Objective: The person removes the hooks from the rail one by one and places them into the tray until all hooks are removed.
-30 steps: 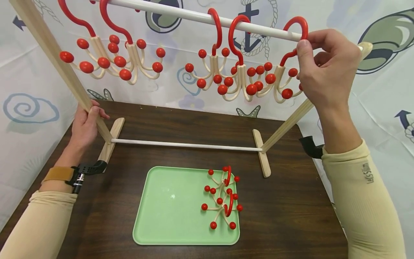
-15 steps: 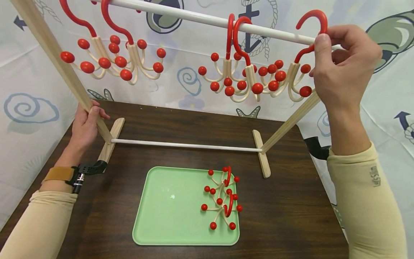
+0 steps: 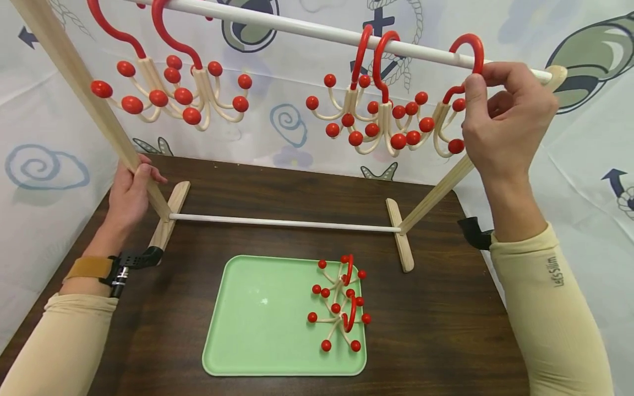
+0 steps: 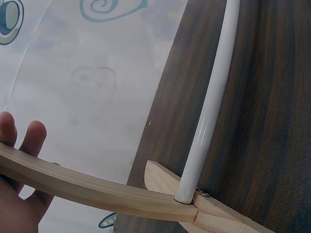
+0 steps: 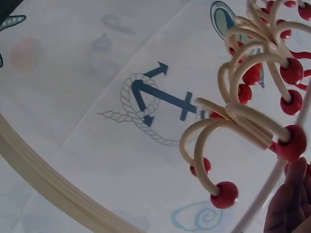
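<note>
High on the right in the head view, my right hand (image 3: 512, 113) pinches the red hook (image 3: 477, 50) of a multi-arm hanger whose pale arms end in red balls (image 3: 456, 146). That hook curves over the white top rod (image 3: 307, 28) near its right end. In the right wrist view, the fingers of my right hand (image 5: 287, 204) are just below the hanger's ball (image 5: 291, 142). My left hand (image 3: 130, 190) grips the rack's left wooden post (image 3: 79, 82), thumb in front. The left wrist view shows its fingers behind the post (image 4: 97, 191).
Two similar hangers (image 3: 385, 115) hang close by on the rod, and two more (image 3: 200, 82) at its left. Below, a green tray (image 3: 267, 330) holds two hangers (image 3: 342, 316) at its right side. A white lower bar (image 3: 282, 222) joins the rack's feet (image 3: 400, 236).
My right hand moved the hanger right with its hook off the rod, then back left with the hook over it. The two neighbouring hangers shifted right. My left hand stayed still.
</note>
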The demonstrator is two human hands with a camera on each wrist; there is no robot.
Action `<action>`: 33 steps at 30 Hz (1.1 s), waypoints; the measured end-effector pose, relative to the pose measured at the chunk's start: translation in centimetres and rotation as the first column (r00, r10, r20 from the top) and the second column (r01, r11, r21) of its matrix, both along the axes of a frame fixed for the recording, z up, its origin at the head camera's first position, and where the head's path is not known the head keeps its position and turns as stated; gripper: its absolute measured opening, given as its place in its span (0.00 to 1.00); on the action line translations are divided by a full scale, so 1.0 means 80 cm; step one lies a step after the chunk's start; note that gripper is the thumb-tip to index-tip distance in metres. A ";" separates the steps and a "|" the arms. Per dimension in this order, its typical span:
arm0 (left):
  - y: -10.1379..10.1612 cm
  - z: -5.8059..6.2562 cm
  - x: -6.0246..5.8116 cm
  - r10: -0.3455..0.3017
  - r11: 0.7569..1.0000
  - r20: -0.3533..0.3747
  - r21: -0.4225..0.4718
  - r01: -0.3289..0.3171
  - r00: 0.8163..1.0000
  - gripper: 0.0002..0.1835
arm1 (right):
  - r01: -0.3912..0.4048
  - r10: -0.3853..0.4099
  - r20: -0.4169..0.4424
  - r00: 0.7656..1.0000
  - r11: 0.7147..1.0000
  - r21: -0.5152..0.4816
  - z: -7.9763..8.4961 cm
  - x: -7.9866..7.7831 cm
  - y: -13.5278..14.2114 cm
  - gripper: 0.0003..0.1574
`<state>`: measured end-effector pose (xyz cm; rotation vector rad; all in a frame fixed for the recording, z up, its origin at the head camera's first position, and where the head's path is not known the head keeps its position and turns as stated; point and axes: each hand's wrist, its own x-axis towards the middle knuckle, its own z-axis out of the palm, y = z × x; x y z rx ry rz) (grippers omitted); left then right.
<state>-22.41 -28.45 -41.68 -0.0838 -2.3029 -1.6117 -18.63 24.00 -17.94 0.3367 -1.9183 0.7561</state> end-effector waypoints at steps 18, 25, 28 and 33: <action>0.000 -0.004 0.002 0.018 1.000 -0.001 -0.015 -0.018 1.000 0.09 | -0.074 0.077 0.016 0.997 0.986 -0.151 -0.032 -0.012 0.014 0.10; -0.002 -0.011 0.001 0.016 1.000 -0.008 -0.017 -0.016 1.000 0.09 | -0.012 0.023 0.062 0.998 0.986 -0.167 -0.030 -0.008 0.014 0.12; -0.004 -0.013 0.000 0.020 0.999 0.001 -0.026 -0.020 1.000 0.10 | -0.004 0.014 0.063 0.998 0.986 -0.168 -0.029 -0.008 0.014 0.12; -0.004 -0.014 -0.001 0.025 0.999 0.000 -0.032 -0.025 1.000 0.11 | 0.023 -0.030 -0.027 0.999 0.973 -0.230 -0.024 -0.006 0.010 0.10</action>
